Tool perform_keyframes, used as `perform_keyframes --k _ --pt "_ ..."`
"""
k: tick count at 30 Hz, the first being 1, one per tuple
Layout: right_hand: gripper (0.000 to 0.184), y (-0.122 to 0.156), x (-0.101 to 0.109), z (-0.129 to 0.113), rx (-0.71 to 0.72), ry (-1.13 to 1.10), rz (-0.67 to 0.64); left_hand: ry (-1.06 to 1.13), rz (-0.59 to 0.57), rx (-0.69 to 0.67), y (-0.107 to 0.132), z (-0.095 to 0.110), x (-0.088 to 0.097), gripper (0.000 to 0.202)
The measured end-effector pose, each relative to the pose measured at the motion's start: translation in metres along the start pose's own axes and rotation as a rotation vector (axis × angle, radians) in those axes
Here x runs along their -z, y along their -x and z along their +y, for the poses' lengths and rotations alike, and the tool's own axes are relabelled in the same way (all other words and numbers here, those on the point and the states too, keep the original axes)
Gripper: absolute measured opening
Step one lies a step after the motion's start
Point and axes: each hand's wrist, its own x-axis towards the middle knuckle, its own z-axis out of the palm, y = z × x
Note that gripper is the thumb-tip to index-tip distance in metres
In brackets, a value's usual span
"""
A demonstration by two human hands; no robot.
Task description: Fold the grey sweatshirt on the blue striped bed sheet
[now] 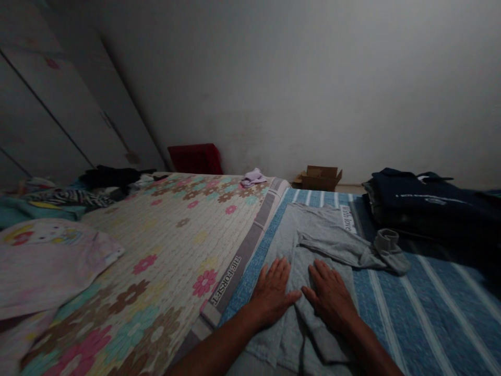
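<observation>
A grey long-sleeved garment [313, 235] lies spread on a blue striped bed cover [430, 292]. Both my hands rest flat on its near part. My left hand [272, 292] lies palm down with fingers stretched out, on the garment's left side. My right hand [331, 295] lies flat beside it, thumbs almost touching. One grey sleeve [352, 250] is folded across to the right, its cuff [389, 250] lying on the cover.
A floral mat [164, 250] covers the bed's left part, with a pink printed cloth [47, 261] and heaped clothes [97, 185] at the far left. A stack of dark folded clothes [426, 203] sits right. A red crate [195, 158] and cardboard box [319, 177] stand by the wall.
</observation>
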Motion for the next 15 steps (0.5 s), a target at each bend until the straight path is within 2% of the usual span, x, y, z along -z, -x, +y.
perform_keyframes --k 9,15 --pt "0.055 0.0006 0.0011 -0.0007 0.007 0.022 0.007 0.007 0.042 -0.048 -0.0058 -0.0065 -0.0092 0.074" --pt "0.055 0.0009 -0.0002 -0.0002 -0.002 0.009 0.009 -0.018 0.031 -0.031 -0.0057 -0.0038 -0.006 0.074"
